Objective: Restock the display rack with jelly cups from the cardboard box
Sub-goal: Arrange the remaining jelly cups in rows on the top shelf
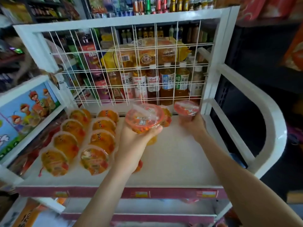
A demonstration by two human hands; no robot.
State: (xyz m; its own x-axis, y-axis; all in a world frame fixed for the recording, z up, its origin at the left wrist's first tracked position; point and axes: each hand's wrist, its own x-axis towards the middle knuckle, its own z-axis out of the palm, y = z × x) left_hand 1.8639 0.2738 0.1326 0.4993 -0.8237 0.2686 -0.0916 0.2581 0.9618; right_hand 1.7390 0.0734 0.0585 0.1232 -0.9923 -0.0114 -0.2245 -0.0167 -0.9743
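My left hand [131,145] grips a jelly cup [144,117] with a red lid, held above the middle of the white display rack shelf [177,154]. More cups show partly behind and under this hand. My right hand [191,125] holds a second red-lidded jelly cup [186,108] near the shelf's back right corner, close to the wire grid. Two rows of orange jelly cups [88,136] lie on the shelf's left half. The cardboard box is out of view.
A white wire grid [131,63] backs the shelf, with tea bottles [167,82] behind it. The rack's white curved side frame [268,122] stands at the right. A colourful carton [27,112] sits at the left. Lower shelves with red price strips [141,193] lie below.
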